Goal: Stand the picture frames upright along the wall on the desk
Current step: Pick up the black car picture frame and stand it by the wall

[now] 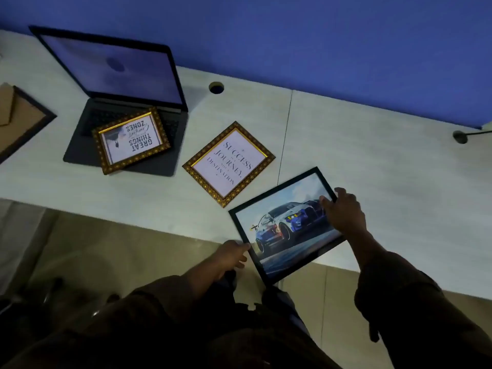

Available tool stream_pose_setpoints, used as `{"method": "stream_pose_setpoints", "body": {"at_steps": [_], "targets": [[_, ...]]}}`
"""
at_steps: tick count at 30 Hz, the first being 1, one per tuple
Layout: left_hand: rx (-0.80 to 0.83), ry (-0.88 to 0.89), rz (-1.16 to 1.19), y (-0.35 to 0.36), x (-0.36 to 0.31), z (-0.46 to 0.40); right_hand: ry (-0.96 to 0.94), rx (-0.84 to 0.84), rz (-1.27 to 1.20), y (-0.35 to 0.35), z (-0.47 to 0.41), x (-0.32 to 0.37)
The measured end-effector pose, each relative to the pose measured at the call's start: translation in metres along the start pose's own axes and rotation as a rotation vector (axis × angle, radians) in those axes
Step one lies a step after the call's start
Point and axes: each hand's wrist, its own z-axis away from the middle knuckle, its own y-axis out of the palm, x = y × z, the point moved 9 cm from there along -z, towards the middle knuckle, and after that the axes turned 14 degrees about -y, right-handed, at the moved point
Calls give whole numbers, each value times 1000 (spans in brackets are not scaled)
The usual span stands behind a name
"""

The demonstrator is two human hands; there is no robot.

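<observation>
A black-framed car picture [282, 235] lies at the desk's near edge, its near corner hanging over the edge. My right hand [343, 214] grips its right side, fingers over the glass. My left hand [229, 255] touches its left edge with the fingertips. A gold-framed "Success is a journey" print [229, 163] lies flat in the middle of the desk. Another gold-framed print, "Great things" [131, 141], rests tilted on the laptop's keyboard. A dark frame [24, 121] lies face down at the far left, its brown back showing.
An open laptop [114, 73] stands at the back left of the pale desk [372, 161]. The blue wall [319, 43] runs behind the desk. Two cable holes [216, 87] sit near the wall, one with a cable at the right. Tiled floor lies below.
</observation>
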Motion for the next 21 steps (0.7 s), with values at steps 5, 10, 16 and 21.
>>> {"method": "stream_pose_setpoints", "body": {"at_steps": [5, 10, 16, 21], "targets": [[-47, -5, 287, 6, -1, 10, 89, 99, -87, 17, -6, -21], [-100, -46, 545, 29, 2, 23, 104, 134, -124, 23, -9, -27], [-214, 45, 895, 26, 10, 46, 22, 125, -277, 25, -10, -15], [-317, 163, 1050, -5, 25, 78, -140, 98, -352, 14, -4, 44]]}}
